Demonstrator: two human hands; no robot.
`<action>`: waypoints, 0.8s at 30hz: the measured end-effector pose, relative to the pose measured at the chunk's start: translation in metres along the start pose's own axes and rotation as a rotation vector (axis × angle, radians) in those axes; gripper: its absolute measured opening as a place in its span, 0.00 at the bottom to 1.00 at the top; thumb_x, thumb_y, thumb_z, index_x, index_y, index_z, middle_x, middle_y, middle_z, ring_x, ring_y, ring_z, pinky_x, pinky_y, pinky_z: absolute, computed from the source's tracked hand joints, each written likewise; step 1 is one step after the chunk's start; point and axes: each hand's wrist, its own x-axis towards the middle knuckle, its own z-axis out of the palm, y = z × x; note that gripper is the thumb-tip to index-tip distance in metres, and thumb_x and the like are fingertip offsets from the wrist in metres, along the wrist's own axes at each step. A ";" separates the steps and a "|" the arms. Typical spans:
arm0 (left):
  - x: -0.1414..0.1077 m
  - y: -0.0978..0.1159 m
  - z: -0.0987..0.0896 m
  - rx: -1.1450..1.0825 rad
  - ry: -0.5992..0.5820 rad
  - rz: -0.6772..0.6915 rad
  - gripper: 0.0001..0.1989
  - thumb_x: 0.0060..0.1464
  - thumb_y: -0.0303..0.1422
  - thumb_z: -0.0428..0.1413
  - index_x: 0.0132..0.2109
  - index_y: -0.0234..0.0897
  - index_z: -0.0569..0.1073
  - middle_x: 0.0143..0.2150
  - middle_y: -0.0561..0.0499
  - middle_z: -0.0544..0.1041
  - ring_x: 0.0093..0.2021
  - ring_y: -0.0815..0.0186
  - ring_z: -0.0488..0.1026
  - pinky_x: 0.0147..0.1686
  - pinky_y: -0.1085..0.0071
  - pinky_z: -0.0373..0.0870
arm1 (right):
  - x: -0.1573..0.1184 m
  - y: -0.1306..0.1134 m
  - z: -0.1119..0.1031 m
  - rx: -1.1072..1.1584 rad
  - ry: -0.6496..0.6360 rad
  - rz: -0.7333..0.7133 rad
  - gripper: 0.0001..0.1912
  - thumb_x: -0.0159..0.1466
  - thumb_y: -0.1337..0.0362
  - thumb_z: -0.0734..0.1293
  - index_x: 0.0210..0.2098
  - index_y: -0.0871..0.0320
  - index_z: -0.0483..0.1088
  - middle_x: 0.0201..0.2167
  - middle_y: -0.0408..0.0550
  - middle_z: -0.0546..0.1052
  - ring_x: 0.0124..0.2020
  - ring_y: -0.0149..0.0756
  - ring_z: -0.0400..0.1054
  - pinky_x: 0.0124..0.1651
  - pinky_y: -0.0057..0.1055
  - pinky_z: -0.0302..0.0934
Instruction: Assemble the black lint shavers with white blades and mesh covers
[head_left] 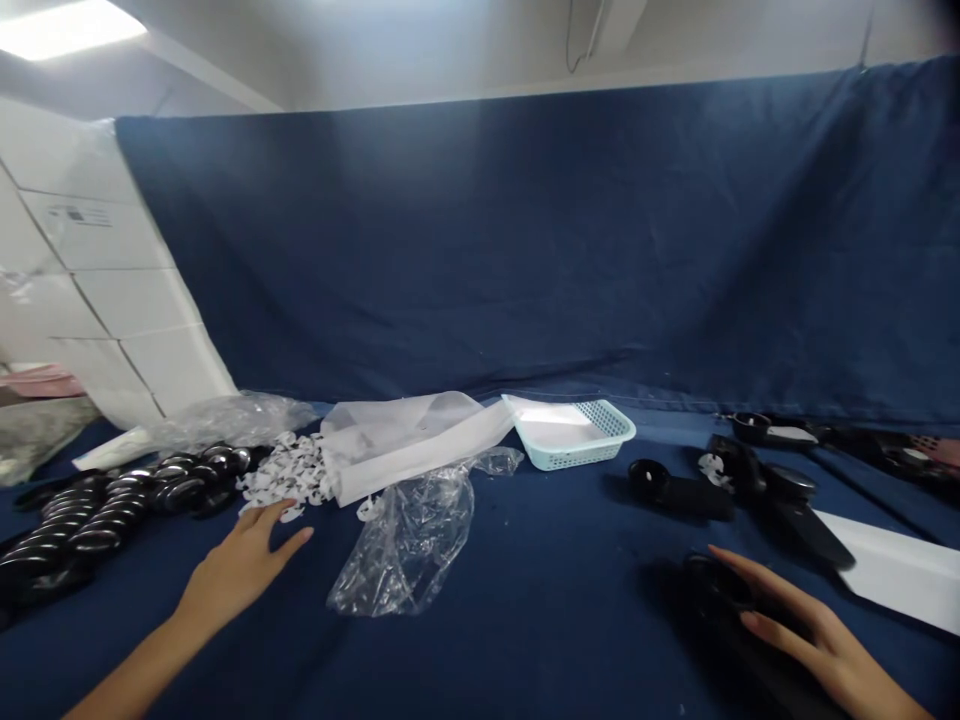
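Note:
At the near edge of a heap of small white plastic pieces (pixel 289 470), my left hand (pixel 236 565) reaches out with thumb and fingers apart; whether the fingertips touch a piece is unclear. Low on the right, my right hand (pixel 817 630) grips a dark black plastic part (pixel 716 585) with a round, ring-like end. Its far portion is hidden by my fingers and blurs into shadow. Beyond it lies a similar black part with a round cup end (pixel 679 492). One white piece (pixel 712 466) shows among the black parts there.
Rows of shiny black rings or discs (pixel 97 515) lie left of the heap. A clear plastic bag (pixel 412 545), a translucent white bag (pixel 412 440) and a pale blue basket (pixel 577 457) occupy the middle. More black parts (pixel 799 510) and a white sheet (pixel 900 565) lie right. A blue curtain (pixel 487 250) hangs behind.

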 end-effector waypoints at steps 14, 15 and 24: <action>-0.001 0.010 -0.009 -0.119 0.173 0.067 0.20 0.62 0.41 0.43 0.50 0.36 0.73 0.58 0.40 0.70 0.55 0.37 0.68 0.52 0.50 0.63 | 0.001 0.014 0.003 -0.029 -0.047 0.010 0.33 0.62 0.45 0.66 0.64 0.44 0.61 0.65 0.43 0.65 0.67 0.52 0.55 0.69 0.50 0.45; -0.006 0.014 -0.014 -0.171 0.202 0.040 0.19 0.62 0.42 0.44 0.50 0.37 0.72 0.59 0.40 0.69 0.56 0.36 0.67 0.52 0.49 0.63 | 0.001 0.011 0.003 -0.035 -0.056 0.009 0.33 0.62 0.45 0.65 0.64 0.44 0.61 0.65 0.44 0.65 0.67 0.51 0.55 0.69 0.49 0.45; -0.096 0.103 -0.024 -0.928 -0.039 -0.049 0.28 0.55 0.52 0.55 0.55 0.37 0.70 0.39 0.46 0.77 0.35 0.59 0.75 0.27 0.68 0.74 | -0.004 -0.006 0.006 -0.146 -0.013 -0.138 0.31 0.60 0.45 0.67 0.59 0.50 0.66 0.56 0.49 0.74 0.57 0.51 0.68 0.59 0.42 0.65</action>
